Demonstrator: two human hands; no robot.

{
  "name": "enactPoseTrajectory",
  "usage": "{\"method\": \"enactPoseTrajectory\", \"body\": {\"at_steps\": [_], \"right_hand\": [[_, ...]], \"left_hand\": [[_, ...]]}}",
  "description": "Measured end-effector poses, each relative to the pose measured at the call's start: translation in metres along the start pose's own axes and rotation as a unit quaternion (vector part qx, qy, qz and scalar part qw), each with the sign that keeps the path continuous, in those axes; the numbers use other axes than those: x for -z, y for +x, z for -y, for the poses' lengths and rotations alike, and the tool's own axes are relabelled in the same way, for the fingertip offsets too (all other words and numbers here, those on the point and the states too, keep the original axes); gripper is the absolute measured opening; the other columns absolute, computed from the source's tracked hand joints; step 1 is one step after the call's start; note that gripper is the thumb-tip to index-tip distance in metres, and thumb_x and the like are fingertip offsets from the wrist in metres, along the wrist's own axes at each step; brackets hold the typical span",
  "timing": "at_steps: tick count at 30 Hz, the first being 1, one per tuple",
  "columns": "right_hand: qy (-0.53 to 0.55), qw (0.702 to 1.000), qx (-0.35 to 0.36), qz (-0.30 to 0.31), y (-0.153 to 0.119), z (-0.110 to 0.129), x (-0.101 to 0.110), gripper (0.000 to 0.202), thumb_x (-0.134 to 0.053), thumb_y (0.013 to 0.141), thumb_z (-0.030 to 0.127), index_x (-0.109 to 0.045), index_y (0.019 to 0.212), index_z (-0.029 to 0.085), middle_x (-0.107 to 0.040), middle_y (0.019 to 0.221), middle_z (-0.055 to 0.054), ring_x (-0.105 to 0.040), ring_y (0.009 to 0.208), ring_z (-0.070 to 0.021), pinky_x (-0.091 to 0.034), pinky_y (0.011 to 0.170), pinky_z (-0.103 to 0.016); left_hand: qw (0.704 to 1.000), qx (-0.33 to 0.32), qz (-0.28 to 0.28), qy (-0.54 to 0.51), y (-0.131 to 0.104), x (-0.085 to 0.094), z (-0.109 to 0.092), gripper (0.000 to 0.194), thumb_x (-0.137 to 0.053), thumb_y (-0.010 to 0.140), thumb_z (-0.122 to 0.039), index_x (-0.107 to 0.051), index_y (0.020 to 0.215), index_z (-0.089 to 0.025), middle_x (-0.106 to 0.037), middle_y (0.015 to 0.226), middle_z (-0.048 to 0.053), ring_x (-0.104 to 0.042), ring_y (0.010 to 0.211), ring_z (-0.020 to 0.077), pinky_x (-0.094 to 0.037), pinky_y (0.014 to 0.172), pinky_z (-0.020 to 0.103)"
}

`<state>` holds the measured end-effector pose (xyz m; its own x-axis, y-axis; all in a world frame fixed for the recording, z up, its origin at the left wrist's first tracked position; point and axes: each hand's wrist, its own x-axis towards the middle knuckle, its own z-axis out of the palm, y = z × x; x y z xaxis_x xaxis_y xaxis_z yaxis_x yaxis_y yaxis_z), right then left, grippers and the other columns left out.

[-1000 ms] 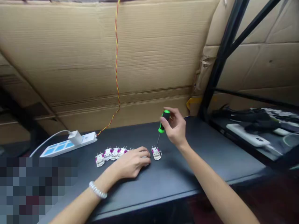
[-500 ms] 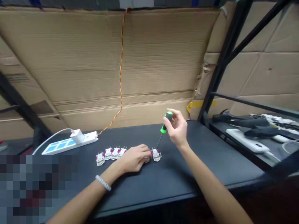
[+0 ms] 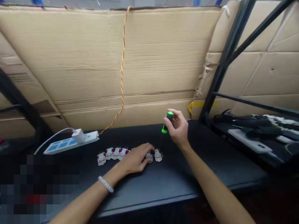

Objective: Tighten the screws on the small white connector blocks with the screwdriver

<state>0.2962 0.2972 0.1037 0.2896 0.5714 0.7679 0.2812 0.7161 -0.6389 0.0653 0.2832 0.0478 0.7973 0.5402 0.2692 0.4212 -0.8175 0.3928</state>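
My right hand (image 3: 179, 127) grips a screwdriver (image 3: 168, 118) with a green and black handle, held upright with its thin shaft pointing down. The shaft is faint and its tip cannot be made out near the rightmost small white part with purple sides (image 3: 158, 155). My left hand (image 3: 138, 158) lies on the table with thumb and fingers around another white-and-purple part (image 3: 149, 156), partly hidden by the fingers. Left of that hand stand several more such parts (image 3: 116, 153) in a row, the nearest partly covered by the hand.
A white power strip (image 3: 91, 137) with a plugged-in adapter (image 3: 78, 135) lies at the back left of the black table (image 3: 173, 183). A red-and-yellow twisted wire (image 3: 121, 74) hangs down the cardboard wall (image 3: 161, 56). Black metal posts (image 3: 216, 71) and a side shelf with devices (image 3: 249, 141) stand right.
The view has shifted slightly and brightened. My left thumb and fingers have spread a little, showing more of the part between them. My right hand still holds the screwdriver in nearly the same place.
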Motion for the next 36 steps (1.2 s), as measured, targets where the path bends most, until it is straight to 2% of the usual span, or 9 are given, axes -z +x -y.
{"method": "enactPoseTrajectory", "body": {"at_steps": [3,5,9,12,15,19,24,29,36], "right_hand": [[0.005,1.000,0.002,0.000,-0.001,-0.002,0.000,0.037,-0.076,0.091,0.042,-0.067,0.122,0.024,-0.059,0.098,-0.001,-0.061,0.081,-0.0155,-0.054,0.070,-0.030],[0.006,1.000,-0.002,0.000,-0.002,-0.003,0.000,0.038,-0.077,0.090,0.041,-0.067,0.122,0.024,-0.060,0.097,-0.001,-0.061,0.080,-0.0159,-0.055,0.069,-0.030],[0.023,1.000,-0.012,-0.014,-0.002,-0.002,-0.002,0.039,-0.080,0.088,0.041,-0.068,0.121,0.023,-0.064,0.096,-0.002,-0.064,0.083,-0.0172,-0.056,0.070,-0.030],[0.046,0.998,-0.022,-0.022,-0.003,0.001,-0.005,0.039,-0.082,0.086,0.042,-0.071,0.118,0.023,-0.066,0.091,-0.002,-0.063,0.078,-0.0171,-0.056,0.066,-0.030],[0.061,0.998,-0.028,-0.017,-0.006,0.002,-0.008,0.039,-0.084,0.084,0.043,-0.072,0.116,0.023,-0.068,0.090,-0.003,-0.064,0.078,-0.0176,-0.058,0.067,-0.031],[0.068,0.997,-0.040,-0.006,-0.014,0.001,-0.014,0.039,-0.084,0.085,0.042,-0.073,0.118,0.025,-0.070,0.092,-0.003,-0.066,0.077,-0.0170,-0.059,0.069,-0.030],[0.082,0.995,-0.056,0.027,-0.025,0.004,-0.022,0.038,-0.081,0.090,0.042,-0.070,0.123,0.027,-0.077,0.097,-0.005,-0.074,0.084,-0.0197,-0.064,0.075,-0.033],[0.109,0.989,-0.062,0.077,-0.040,0.014,-0.032,0.039,-0.081,0.092,0.039,-0.070,0.128,0.029,-0.080,0.096,-0.005,-0.080,0.083,-0.0211,-0.069,0.078,-0.038],[0.113,0.986,-0.070,0.100,-0.055,0.025,-0.038,0.038,-0.081,0.092,0.035,-0.072,0.128,0.027,-0.081,0.099,-0.005,-0.079,0.077,-0.0190,-0.070,0.070,-0.036]], "left_hand": [[1.000,-0.003,-0.008,0.004,0.003,0.000,-0.003,0.036,-0.063,0.097,-0.019,-0.055,0.131,-0.024,-0.064,0.135,0.010,-0.064,0.123,0.0269,-0.053,0.105,0.040],[1.000,-0.007,-0.011,0.018,0.004,0.008,-0.002,0.039,-0.063,0.098,-0.022,-0.055,0.136,-0.024,-0.062,0.139,0.011,-0.063,0.126,0.0273,-0.054,0.107,0.041],[0.999,0.022,-0.003,0.031,-0.010,0.045,0.017,0.032,-0.067,0.098,-0.032,-0.064,0.128,-0.023,-0.067,0.131,0.011,-0.064,0.123,0.0286,-0.051,0.109,0.044],[0.997,0.056,0.048,0.022,-0.031,0.075,0.040,0.035,-0.076,0.092,-0.033,-0.070,0.124,-0.024,-0.070,0.129,0.009,-0.063,0.124,0.0293,-0.047,0.111,0.047],[0.993,0.075,0.087,0.001,-0.050,0.088,0.056,0.042,-0.086,0.084,-0.034,-0.073,0.123,-0.026,-0.070,0.131,0.008,-0.063,0.124,0.0284,-0.044,0.113,0.045],[0.994,0.075,0.080,-0.014,-0.058,0.082,0.059,0.042,-0.092,0.080,-0.037,-0.075,0.116,-0.025,-0.072,0.128,0.007,-0.063,0.124,0.0284,-0.039,0.114,0.044],[0.997,0.054,0.047,-0.008,-0.057,0.068,0.044,0.046,-0.090,0.079,-0.052,-0.071,0.108,-0.022,-0.074,0.112,0.006,-0.064,0.113,0.0277,-0.038,0.110,0.044],[0.998,0.017,0.053,-0.011,-0.058,0.060,0.035,0.054,-0.086,0.085,-0.052,-0.068,0.128,-0.025,-0.071,0.123,0.007,-0.062,0.118,0.0283,-0.035,0.110,0.042],[0.997,-0.004,0.079,-0.002,-0.058,0.054,0.035,0.039,-0.080,0.091,-0.051,-0.075,0.123,-0.029,-0.068,0.113,0.004,-0.061,0.113,0.0257,-0.036,0.104,0.039]]}}
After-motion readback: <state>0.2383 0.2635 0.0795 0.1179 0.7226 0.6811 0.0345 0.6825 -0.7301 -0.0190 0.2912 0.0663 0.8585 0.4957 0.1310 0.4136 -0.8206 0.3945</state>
